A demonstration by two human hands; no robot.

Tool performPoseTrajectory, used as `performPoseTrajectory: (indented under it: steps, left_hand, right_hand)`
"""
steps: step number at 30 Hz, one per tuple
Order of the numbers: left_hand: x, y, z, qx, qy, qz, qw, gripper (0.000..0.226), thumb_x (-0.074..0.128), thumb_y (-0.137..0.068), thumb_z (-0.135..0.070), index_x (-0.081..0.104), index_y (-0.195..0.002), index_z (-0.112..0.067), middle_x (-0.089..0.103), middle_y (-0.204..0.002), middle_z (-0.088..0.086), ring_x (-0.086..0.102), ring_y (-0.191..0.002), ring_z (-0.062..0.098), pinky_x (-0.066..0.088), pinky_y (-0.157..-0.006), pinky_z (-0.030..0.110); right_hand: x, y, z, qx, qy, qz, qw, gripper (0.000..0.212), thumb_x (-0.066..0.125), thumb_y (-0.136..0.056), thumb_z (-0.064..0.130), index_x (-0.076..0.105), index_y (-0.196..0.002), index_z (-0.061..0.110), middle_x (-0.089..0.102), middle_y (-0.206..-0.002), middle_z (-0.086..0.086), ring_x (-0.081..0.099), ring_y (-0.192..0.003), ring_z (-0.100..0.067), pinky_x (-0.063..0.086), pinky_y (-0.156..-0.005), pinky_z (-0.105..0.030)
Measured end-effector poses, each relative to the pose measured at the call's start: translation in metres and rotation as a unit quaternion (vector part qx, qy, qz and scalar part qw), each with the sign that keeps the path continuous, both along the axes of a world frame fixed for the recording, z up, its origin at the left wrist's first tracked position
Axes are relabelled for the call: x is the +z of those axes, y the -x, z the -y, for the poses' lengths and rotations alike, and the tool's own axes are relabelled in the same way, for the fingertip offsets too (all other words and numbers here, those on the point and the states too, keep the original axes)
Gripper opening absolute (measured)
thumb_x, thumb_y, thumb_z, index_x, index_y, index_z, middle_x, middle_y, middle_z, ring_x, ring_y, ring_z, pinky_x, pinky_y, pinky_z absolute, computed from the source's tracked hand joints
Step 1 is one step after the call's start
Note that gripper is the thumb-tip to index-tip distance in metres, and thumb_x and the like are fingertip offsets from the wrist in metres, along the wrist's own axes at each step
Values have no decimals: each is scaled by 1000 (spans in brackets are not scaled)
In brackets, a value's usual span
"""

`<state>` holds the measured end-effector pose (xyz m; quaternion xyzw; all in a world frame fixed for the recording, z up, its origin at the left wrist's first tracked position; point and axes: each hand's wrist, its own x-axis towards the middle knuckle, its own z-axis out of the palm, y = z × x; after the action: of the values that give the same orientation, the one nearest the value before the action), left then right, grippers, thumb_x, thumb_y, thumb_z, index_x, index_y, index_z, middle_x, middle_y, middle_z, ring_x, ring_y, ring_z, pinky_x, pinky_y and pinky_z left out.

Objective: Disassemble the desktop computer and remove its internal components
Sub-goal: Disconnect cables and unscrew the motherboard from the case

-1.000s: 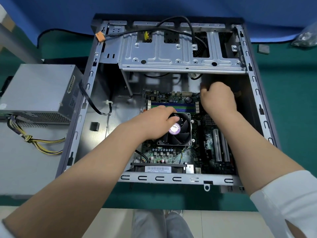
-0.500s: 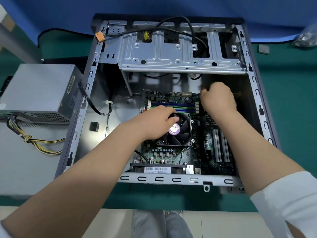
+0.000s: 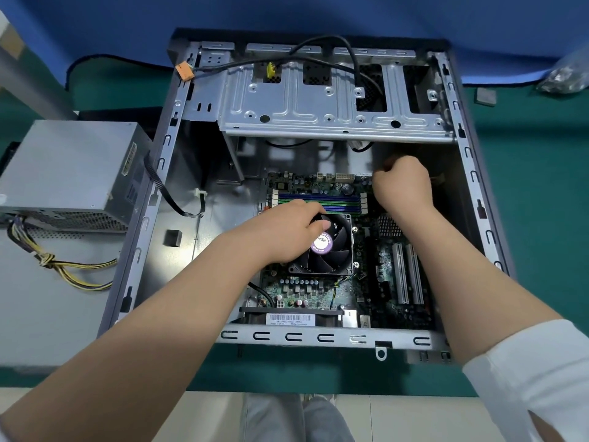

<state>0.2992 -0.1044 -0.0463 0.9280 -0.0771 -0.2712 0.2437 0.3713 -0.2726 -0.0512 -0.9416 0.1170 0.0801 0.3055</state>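
Observation:
The open desktop case lies flat on the green table, with its motherboard exposed. My left hand rests on the near-left corner of the black CPU fan, thumb lying across the blades. My right hand is curled into a fist at the board's far right corner, beside the memory sticks. It grips something small that is mostly hidden; a brownish bit shows just right of the fist.
A grey power supply with yellow and black wires sits left of the case. The metal drive cage spans the far end, with a black cable ending in an orange plug. A clear bag lies far right.

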Motion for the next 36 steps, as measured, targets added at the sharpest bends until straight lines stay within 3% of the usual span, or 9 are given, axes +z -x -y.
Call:
performPoseTrajectory:
  steps: [4, 7, 10, 14, 17, 22, 26, 30, 36]
  left_hand:
    - [0, 0, -1, -3, -3, 1, 1000, 39, 34, -101, -39, 46, -132, -19, 50, -126, 6, 49, -115, 22, 38, -93, 31]
    - [-1, 0, -1, -5, -6, 2, 1000, 39, 34, -101, -39, 45, -133, -18, 50, -127, 6, 48, -115, 23, 38, -94, 32]
    - [-1, 0, -1, -4, -5, 3, 1000, 39, 35, -101, -39, 46, -132, -18, 50, -126, 6, 49, -114, 23, 38, -92, 31]
    - [-2, 0, -1, -5, -7, 3, 1000, 40, 34, -101, -39, 45, -132, -18, 50, -125, 6, 49, -115, 23, 39, -94, 33]
    - [-3, 0, -2, -3, -2, 4, 1000, 40, 35, -101, -39, 46, -133, -18, 50, -126, 6, 49, -115, 23, 39, -95, 33]
    - [-3, -1, -3, 0, 8, -3, 1000, 40, 36, -100, -39, 45, -133, -20, 49, -128, 6, 49, -115, 22, 38, -93, 31]
    - [-2, -2, -3, 38, 39, 14, 998, 40, 39, -99, -39, 45, -134, -21, 49, -133, 4, 49, -117, 20, 35, -90, 26]
    - [0, -5, -3, 93, 80, 49, 991, 37, 44, -99, -35, 48, -133, -20, 54, -130, 1, 51, -114, 16, 34, -85, 21]
    - [15, 0, -6, 252, 257, 55, 931, 24, 57, -94, -21, 58, -117, -22, 66, -111, -4, 63, -96, 11, 46, -92, 26]
  right_hand:
    - [-1, 0, 0, 1, -37, -1, 999, 18, 52, -85, 5, 67, -95, 5, 60, -86, -11, 52, -73, -25, 39, -59, -26]
    - [-3, -1, -1, 9, -37, -3, 999, 18, 53, -92, 20, 60, -80, 9, 52, -66, -2, 45, -58, -17, 31, -48, -24]
    - [-4, -3, 0, -6, -39, 2, 999, 25, 46, -93, 16, 49, -72, 3, 44, -62, -1, 40, -53, -13, 27, -43, -22]
    - [-4, -2, 0, -8, -59, -2, 998, 20, 51, -85, 8, 61, -88, -10, 55, -71, -14, 40, -50, -13, 27, -31, -10]
    - [-4, -2, -1, -20, -78, 3, 997, 24, 51, -84, 7, 61, -90, -14, 54, -70, -21, 47, -56, -30, 32, -40, -19]
    - [0, 2, 2, -83, -165, -1, 983, 18, 48, -82, 9, 45, -64, 10, 42, -58, -3, 38, -51, -19, 33, -47, -25]
    - [9, 9, 5, -121, -263, -27, 957, 12, 52, -87, 12, 49, -77, 17, 47, -65, 0, 42, -52, -14, 35, -41, -23]
    - [24, 22, 9, -154, -399, -75, 901, 13, 52, -90, 4, 49, -81, 13, 35, -59, 0, 28, -41, -8, 21, -32, -16]
    - [57, 58, 15, -146, -526, -150, 825, 3, 52, -91, 4, 51, -89, 6, 36, -54, 3, 29, -41, -6, 19, -32, -15]
